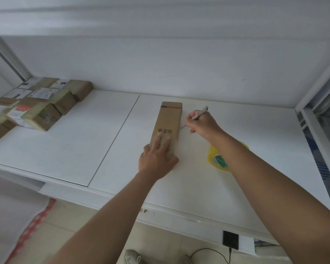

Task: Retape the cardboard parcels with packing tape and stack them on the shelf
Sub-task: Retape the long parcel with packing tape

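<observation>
Head view: left hand (156, 159) flat on parcel (168, 124), centre frame; right hand (202, 122) pinches pen (199, 113). Yellow tape roll (217, 159) partly behind right arm; more boxes (44, 103) upper left.

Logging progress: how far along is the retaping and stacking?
Done: taped cardboard parcels grouped at the shelf's far left. In hand: left hand presses the long brown cardboard box; right hand holds a pen-like tool beside it. Left: yellow tape roll lies unused; box unstacked.

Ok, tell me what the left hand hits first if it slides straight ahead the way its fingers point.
Left hand already rests on the long cardboard parcel; it would run along the parcel's top, then probably meet the shelf's back wall.
</observation>
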Motion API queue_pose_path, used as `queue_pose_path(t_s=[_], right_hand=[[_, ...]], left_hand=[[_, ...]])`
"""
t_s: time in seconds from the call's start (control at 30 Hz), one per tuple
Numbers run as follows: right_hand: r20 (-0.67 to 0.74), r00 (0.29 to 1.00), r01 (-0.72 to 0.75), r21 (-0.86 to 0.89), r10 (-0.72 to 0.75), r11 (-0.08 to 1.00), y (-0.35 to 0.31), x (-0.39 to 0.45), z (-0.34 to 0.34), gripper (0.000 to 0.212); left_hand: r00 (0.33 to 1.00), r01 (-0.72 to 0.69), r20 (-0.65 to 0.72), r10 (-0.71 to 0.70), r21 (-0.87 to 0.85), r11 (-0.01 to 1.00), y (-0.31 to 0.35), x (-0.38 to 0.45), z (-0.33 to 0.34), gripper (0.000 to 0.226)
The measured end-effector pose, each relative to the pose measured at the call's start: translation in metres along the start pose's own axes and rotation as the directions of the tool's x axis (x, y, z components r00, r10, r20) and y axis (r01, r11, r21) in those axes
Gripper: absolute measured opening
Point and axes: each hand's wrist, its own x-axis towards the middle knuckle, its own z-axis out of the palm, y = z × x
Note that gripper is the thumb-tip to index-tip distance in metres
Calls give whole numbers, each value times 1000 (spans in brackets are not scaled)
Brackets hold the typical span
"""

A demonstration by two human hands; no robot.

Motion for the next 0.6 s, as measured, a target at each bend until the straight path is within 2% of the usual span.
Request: queue_pose_path(t_s=[0.17, 0.33, 0.6], right_hand=[[-29, 997, -70, 133, 74, 989, 3, -1, -10, 19], [110, 984, -162, 237, 140, 958, 0, -3, -9, 17], [245, 954, -175, -2, 171, 985, 4, -2, -3, 18]], left_hand=[[999, -45, 4, 44, 57, 997, -3, -5, 2, 77], [999, -37, 25, 36, 77, 996, -3, -5, 1, 78], [1000, -17, 23, 15, 78, 997, -4, -3, 4, 78]])
